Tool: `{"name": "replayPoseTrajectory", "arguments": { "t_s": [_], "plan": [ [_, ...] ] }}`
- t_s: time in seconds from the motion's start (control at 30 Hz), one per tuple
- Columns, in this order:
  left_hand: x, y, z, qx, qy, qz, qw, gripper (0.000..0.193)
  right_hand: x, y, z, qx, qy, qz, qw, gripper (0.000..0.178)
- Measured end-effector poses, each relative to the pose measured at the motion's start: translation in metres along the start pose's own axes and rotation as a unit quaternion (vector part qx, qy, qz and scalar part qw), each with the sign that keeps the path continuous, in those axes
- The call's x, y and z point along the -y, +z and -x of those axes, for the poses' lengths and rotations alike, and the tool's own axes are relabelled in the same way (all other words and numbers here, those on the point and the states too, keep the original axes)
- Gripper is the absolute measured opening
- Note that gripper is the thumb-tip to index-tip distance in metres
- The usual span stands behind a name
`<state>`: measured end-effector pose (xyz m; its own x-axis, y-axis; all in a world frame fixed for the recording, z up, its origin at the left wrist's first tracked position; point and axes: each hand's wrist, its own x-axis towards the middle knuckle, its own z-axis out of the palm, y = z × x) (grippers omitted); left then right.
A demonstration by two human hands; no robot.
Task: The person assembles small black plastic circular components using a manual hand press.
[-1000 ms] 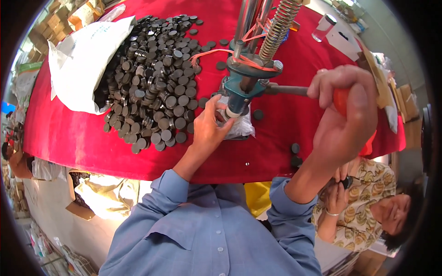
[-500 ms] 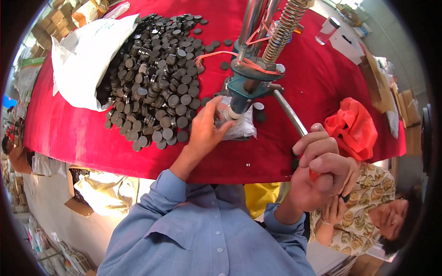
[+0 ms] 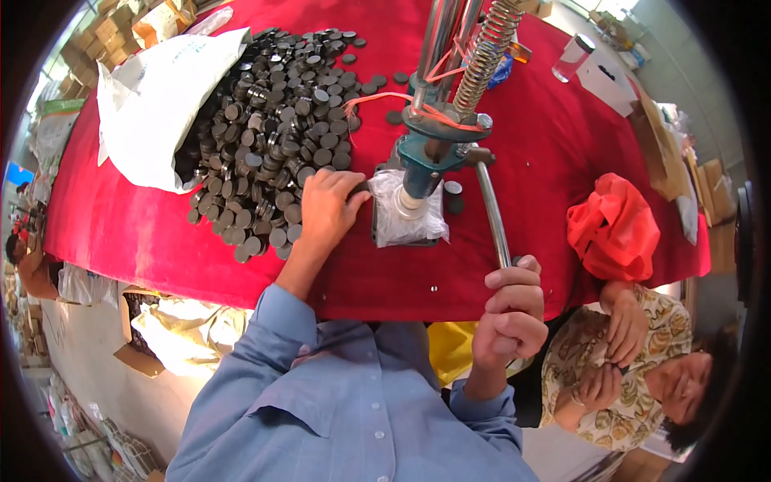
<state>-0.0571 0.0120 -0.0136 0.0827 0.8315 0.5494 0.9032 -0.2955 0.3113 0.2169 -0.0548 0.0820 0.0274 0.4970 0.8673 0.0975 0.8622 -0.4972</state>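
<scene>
A: What is the right hand (image 3: 511, 309) doing?

B: It is wrapped tight around the metal lever (image 3: 491, 210) of the press (image 3: 430, 157). The fingers are closed all the way round the bar, down near the table's front edge.

A: And the left hand (image 3: 325, 210)?

B: It lies on the red table (image 3: 161, 241), at the edge of the pile of dark round discs (image 3: 281, 120). The fingertips reach toward the plastic sheet (image 3: 405, 213) under the press head. I cannot tell if the fingers pinch a disc or only touch one.

A: Where do the discs come from?

B: They spill out of a white bag (image 3: 152, 104) at the left. A few loose discs lie just beside the press.

A: What could go wrong?

B: I think the fingers could get squashed, because they are so close to the press head. A disc that sits crooked could also get pressed badly.

A: Anything else?

B: Another person (image 3: 634, 369) sits low at the right, near the lever. A red cloth (image 3: 614, 225) lies close by too.
</scene>
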Motion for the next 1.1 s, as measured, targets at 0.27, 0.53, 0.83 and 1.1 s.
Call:
{"name": "replayPoseTrajectory", "arguments": {
  "t_s": [0.27, 0.53, 0.83, 1.1],
  "plan": [
    [-0.058, -0.001, 0.001, -0.021, -0.093, 0.166, 0.981, 0.075, -0.006, 0.005, -0.104, 0.036, -0.018, -0.060, 0.997, 0.023],
    [-0.069, 0.018, -0.006, -0.049, -0.077, 0.191, 0.977, 0.080, -0.009, 0.013, -0.126, 0.018, 0.007, -0.090, 0.996, 0.022],
    [-0.038, -0.032, 0.025, -0.035, -0.008, 0.044, 0.998, 0.031, 0.002, 0.002, -0.030, 0.031, -0.011, -0.062, 0.998, 0.024],
    [-0.029, -0.039, 0.063, 0.038, -0.009, -0.018, 0.999, 0.028, 0.001, 0.007, 0.011, -0.040, -0.003, -0.020, 0.999, 0.030]
  ]
}}
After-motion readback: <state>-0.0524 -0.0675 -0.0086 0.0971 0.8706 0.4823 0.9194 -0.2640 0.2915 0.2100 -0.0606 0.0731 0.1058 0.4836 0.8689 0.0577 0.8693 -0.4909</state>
